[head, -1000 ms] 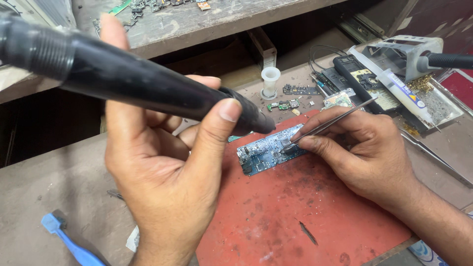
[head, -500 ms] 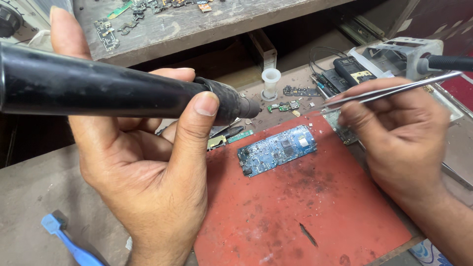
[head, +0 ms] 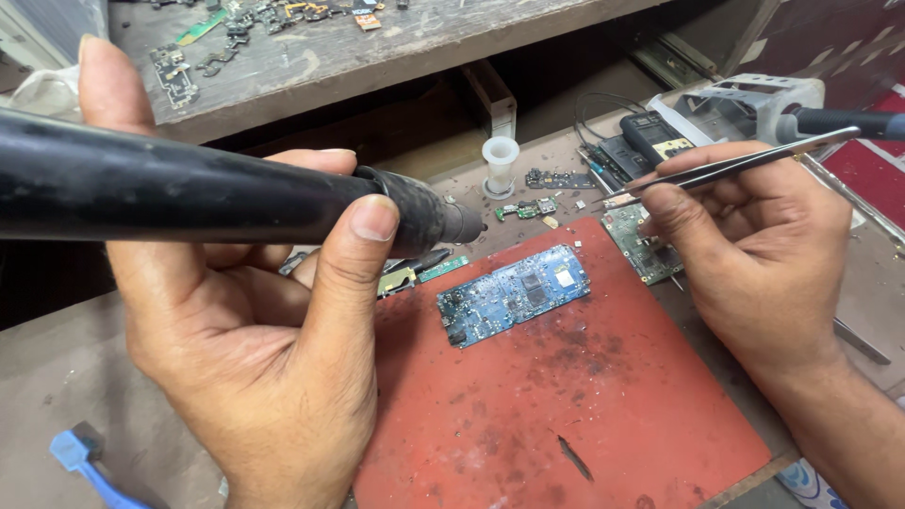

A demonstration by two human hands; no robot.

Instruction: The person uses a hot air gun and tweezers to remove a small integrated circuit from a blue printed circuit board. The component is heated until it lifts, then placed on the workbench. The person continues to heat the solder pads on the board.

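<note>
My left hand grips a thick black hot-air tool handle, held level with its nozzle pointing right, raised above the bench. My right hand pinches metal tweezers, their tips pointing left and lifted off the work. A blue circuit board lies alone on the red work mat, between the two hands and below both tools. Neither tool touches the board.
A green circuit board lies at the mat's right edge under my right hand. Small board pieces, a white plastic spool, a phone body and a white holder sit behind. A blue-handled tool lies bottom left. A wooden shelf carries several scrap parts.
Both hands have lifted away from the blue board: the tweezers rose up and right, and the black tool swung from tilted down to level. The board stays put.
</note>
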